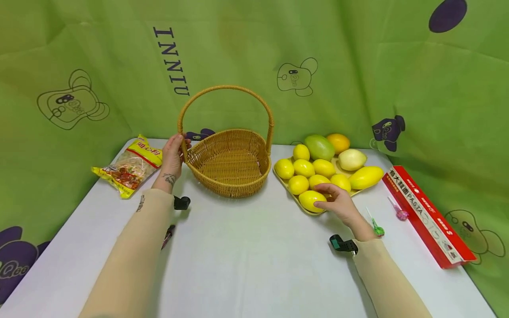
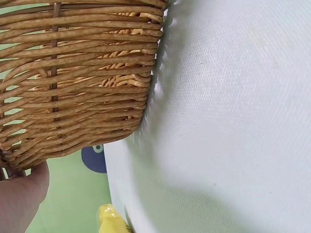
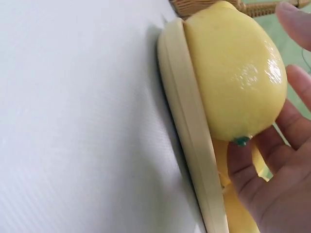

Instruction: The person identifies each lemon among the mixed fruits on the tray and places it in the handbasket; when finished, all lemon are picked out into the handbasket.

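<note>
In the head view my left hand (image 1: 173, 152) grips the wicker basket (image 1: 228, 187) at the base of its tall handle, on the left side. The basket stands upright, with no contents seen inside. In the left wrist view, the thumb lies against its woven rim. My right hand (image 1: 338, 203) reaches over the front of a pale yellow tray (image 1: 280, 179) of fruit. Its spread fingers curve beside the front lemon (image 1: 312, 201), which sits on the tray. In the right wrist view, one fingertip (image 3: 294, 22) stands apart from the lemon, while others lie close beside it.
Several lemons, a green mango (image 1: 319, 148), an orange-yellow fruit (image 1: 338, 143) and a long yellow fruit (image 1: 366, 177) share the tray. A noodle bag (image 1: 135, 165) lies left; a red pasta box (image 1: 429, 216), green lollipop (image 1: 378, 230) and pink lollipop (image 1: 401, 214) lie right.
</note>
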Tool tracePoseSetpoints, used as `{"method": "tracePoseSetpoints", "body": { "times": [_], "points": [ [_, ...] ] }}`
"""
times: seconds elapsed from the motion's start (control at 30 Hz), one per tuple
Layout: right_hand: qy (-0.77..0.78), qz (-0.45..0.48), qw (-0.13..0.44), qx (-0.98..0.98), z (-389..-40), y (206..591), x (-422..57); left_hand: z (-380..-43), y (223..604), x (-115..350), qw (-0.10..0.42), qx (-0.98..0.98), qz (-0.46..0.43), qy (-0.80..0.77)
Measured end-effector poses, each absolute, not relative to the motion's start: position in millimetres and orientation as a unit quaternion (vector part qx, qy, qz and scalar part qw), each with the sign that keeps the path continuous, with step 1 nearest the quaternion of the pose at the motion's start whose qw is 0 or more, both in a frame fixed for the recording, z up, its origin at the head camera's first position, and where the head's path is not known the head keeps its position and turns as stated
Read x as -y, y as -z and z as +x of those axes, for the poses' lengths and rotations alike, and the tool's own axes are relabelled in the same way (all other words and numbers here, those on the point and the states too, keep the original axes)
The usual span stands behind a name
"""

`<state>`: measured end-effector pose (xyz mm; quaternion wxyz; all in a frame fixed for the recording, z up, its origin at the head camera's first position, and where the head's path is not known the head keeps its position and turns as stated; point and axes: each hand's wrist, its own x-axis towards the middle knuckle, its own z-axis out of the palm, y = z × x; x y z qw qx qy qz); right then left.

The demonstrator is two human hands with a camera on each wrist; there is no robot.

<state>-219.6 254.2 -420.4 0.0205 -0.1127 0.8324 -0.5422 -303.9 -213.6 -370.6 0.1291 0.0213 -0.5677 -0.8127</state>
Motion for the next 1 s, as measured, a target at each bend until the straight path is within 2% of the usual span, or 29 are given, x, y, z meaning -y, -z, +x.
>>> {"method": "tracePoseSetpoints", "body": {
  "times": [0.27,0.53,0.77,1.0],
  "points": [
    [0.502,-0.101,0.055,-0.857,-220,424,-247,-304,368,213,0.153,0.535,0.003,0.831],
    [0.499,-0.079,0.042,-0.862,-219,423,-246,-306,366,214,0.151,0.516,-0.014,0.843],
    [0.63,-0.066,0.016,-0.773,-220,399,-233,-306,368,215,0.139,0.512,-0.008,0.847],
    [0.691,-0.081,-0.001,-0.718,-239,373,-188,-305,366,217,0.132,0.514,-0.013,0.847]
  ]
}}
